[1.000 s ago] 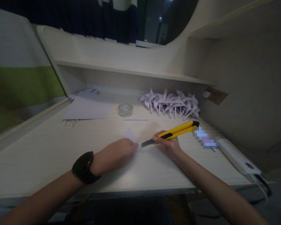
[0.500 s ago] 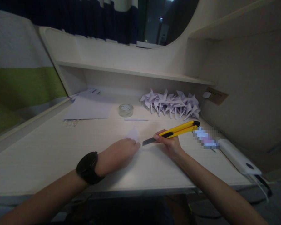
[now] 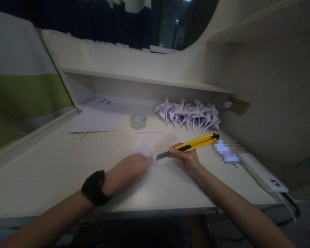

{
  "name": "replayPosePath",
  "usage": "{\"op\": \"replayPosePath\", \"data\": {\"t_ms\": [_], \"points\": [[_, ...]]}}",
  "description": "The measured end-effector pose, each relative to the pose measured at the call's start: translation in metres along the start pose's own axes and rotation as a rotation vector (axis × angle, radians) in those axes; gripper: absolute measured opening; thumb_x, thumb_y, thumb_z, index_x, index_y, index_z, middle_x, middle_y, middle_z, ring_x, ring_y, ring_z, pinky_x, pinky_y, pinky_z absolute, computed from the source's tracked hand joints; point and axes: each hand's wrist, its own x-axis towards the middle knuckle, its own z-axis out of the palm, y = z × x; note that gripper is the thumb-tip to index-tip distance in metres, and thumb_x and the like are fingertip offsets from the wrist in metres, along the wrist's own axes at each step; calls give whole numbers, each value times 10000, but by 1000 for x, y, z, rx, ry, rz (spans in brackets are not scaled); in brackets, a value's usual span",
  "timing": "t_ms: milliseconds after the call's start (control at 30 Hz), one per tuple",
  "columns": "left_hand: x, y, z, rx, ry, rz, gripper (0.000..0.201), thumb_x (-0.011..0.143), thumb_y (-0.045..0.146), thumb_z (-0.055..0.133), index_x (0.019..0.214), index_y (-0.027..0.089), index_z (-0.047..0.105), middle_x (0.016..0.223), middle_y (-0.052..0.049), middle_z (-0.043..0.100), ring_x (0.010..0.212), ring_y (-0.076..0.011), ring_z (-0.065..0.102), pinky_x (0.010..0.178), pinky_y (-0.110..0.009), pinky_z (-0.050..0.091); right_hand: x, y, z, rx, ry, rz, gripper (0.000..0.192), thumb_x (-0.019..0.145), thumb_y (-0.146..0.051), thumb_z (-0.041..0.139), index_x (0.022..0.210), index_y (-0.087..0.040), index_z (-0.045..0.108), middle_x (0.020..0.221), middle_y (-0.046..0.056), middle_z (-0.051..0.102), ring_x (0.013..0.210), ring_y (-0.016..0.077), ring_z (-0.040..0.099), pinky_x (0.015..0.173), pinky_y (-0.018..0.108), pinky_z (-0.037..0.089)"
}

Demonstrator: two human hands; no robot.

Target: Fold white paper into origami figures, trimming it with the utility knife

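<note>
Right hand is wrapped w/ fingers clamped round the yellow plastic utility knife with black slider and grey blade out; blade tip sits just right of the small pale folded paper piece, nearly touching the left fingertips. Left hand, black round wristwatch on the wrist, lies palm-down on the paper's near edge, fingers together, pressing it flat to the pale wood-grain desk. Vs. half a sec ago the blade has slid a touch left toward the paper and the left hand barely shifted, so prob. a cut is being lined up or just starting. Behind the paper: clear tape roll, thin white paper strip; back-right of it, heap of lilac paper pinwheels; back-left, loose white sheets. Far right of it, white power strip.
</note>
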Motion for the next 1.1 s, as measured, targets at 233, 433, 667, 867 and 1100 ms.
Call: {"op": "replayPosePath", "data": {"t_ms": [233,433,667,867,1100], "points": [[-4,3,16,155,48,90,167,890,80,439,852,119,597,799,-93,643,731,-199,596,682,-343,485,-3,6,-3,-257,-29,-164,209,590,-338,800,677,-188,684,655,10,652,622,151,589,610,277,494],[-6,3,13,112,61,80,140,901,121,481,939,111,616,913,-106,663,854,-216,594,764,-375,486,-8,6,-1,-411,-92,-203,196,640,-363,763,701,-198,678,693,27,669,624,158,595,593,274,492],[-6,5,5,57,73,91,159,910,114,465,962,127,615,926,-85,650,862,-189,569,779,-340,471,-7,12,-4,-452,-164,-240,187,684,-375,736,733,-206,672,744,26,676,677,167,614,643,286,507],[-5,6,7,125,17,99,149,884,90,494,977,113,608,938,-91,645,848,-204,560,752,-342,474,-8,13,-4,-468,-198,-236,173,704,-361,723,754,-205,667,753,26,671,697,172,617,664,291,510],[-5,5,7,53,61,99,164,900,106,480,996,129,611,933,-89,644,872,-196,564,767,-334,463,-9,11,-3,-461,-187,-220,227,669,-399,745,733,-194,670,728,33,672,676,176,614,650,299,510]]}}
